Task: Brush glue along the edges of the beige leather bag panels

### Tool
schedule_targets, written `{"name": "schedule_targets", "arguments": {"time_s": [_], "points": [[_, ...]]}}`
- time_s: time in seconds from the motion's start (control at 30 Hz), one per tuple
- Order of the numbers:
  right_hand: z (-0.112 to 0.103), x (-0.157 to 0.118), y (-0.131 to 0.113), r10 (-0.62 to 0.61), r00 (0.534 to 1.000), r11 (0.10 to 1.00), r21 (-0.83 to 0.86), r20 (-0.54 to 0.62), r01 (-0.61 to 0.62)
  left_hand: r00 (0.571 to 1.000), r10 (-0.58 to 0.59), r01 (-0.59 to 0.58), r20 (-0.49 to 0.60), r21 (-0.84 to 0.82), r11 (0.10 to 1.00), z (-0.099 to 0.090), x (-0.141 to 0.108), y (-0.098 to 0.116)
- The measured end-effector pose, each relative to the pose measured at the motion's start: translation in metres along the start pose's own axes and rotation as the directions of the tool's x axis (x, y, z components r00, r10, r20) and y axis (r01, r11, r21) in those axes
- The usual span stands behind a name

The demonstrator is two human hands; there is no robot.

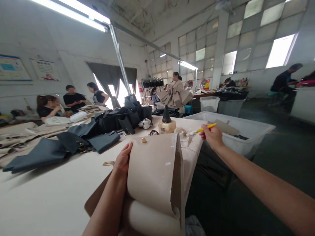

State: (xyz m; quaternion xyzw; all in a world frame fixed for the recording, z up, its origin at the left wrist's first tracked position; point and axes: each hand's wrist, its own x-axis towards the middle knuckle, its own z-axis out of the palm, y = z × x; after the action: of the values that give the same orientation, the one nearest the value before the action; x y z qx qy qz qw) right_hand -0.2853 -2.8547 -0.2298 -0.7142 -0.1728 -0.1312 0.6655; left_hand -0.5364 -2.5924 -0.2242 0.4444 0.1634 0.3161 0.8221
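Observation:
My left hand (123, 158) is closed on the left edge of a beige bag (152, 167), which stands tilted at the table's near edge. The bag has a small gold clasp (144, 140) near its top and whitish smears along its right edge. My right hand (211, 135) grips a yellow-handled brush (206, 127) to the right of the bag. The brush's whitish tip is over the table's right corner, beside a messy whitish lump (180, 132). Just behind the bag sits a yellowish block (166, 127) with a black cone (166, 114) on top.
Dark blue bag pieces (98, 131) are heaped on the pale table (49, 196) at left, with beige pieces (27, 134) beyond. A white plastic bin (258, 129) stands at right. Several people are farther back, and a metal light pole (120, 57) rises behind the heap.

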Motion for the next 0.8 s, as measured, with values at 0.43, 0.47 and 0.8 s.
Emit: {"name": "schedule_targets", "arguments": {"time_s": [0.43, 0.47, 0.8], "points": [[0.114, 0.08, 0.041, 0.131, 0.991, 0.976, -0.181, 0.029, -0.123, 0.996, -0.057, 0.062, -0.075, 0.063, 0.996, -0.002, 0.002, 0.003], [0.112, 0.08, 0.042, 0.132, 0.991, 0.976, -0.178, 0.025, -0.126, 0.996, -0.054, 0.059, -0.074, 0.058, 0.997, -0.002, 0.003, 0.003], [0.05, 0.049, 0.027, 0.198, 0.98, 0.98, -0.04, 0.022, -0.197, 0.995, -0.056, 0.058, -0.077, 0.019, 0.998, -0.005, 0.006, -0.004]]}}
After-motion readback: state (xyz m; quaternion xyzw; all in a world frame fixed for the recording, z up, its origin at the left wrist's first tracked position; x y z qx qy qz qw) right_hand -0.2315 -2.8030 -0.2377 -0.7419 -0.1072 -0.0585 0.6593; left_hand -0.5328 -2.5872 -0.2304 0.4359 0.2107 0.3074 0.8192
